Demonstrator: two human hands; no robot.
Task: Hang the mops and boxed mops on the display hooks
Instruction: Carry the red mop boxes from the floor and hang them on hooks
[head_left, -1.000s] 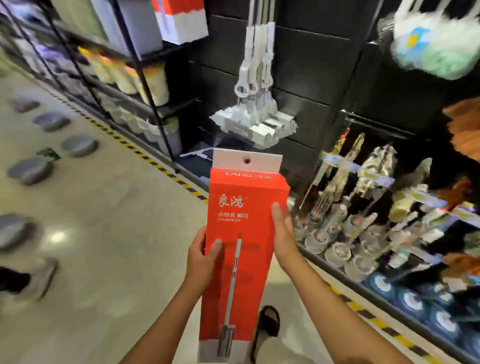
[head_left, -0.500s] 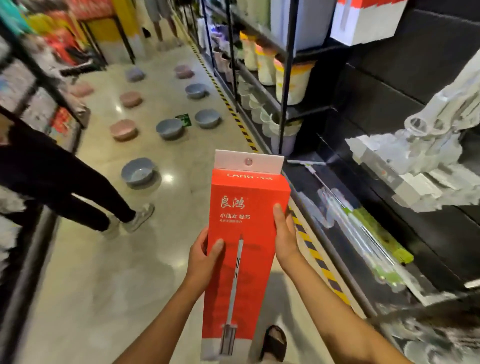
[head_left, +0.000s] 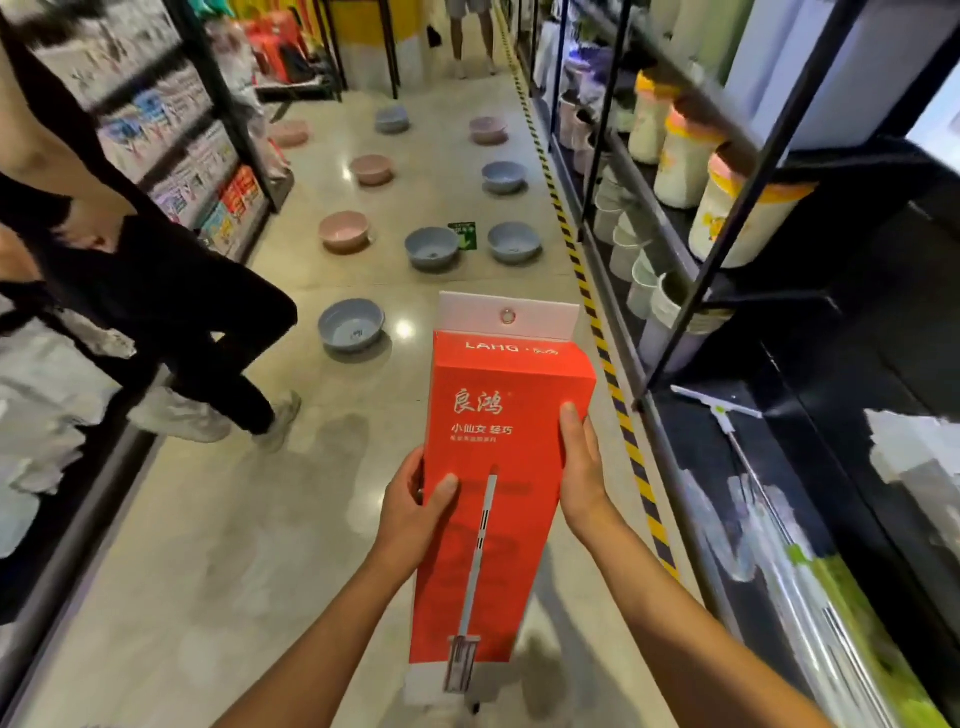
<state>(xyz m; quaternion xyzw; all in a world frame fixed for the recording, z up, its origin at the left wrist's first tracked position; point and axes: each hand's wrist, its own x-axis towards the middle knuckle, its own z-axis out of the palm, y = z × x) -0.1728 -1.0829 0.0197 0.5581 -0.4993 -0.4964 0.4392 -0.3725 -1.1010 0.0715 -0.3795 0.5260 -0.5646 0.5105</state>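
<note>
The boxed mop (head_left: 498, 467) is a tall, narrow, rectangular carton of smooth red cardboard with a white band along its bottom edge. It is held upright in mid-air over the aisle floor (head_left: 208, 519), at the centre of the view and clear of every shelf. A flat white hang tab (head_left: 545, 317) extends from the top of the carton, and a round, metal-rimmed hole (head_left: 507, 315) pierces its centre. The front face carries white lettering and a printed picture of a slim grey mop. The left hand (head_left: 410, 514) grips the left edge of the carton, with the thumb laid across the front face. The right hand (head_left: 582, 478) clasps the right edge slightly higher, thumb pointing up along the corner and fingers hidden behind the carton. The hands are apart, one on each side. The floor is polished, pale and reflective. Round plastic basins (head_left: 352, 325), blue-grey and pink, stand scattered on it. Yellow-and-black striped tape (head_left: 597, 312) runs along the floor at the foot of the black metal shelving (head_left: 727, 249) on the right. Cylindrical lidded buckets (head_left: 737, 218) stand on an upper shelf there. A squeegee (head_left: 717, 410) with a white head and thin handle lies on the bottom shelf. A person in black trousers (head_left: 171, 322) stands at the left.
</note>
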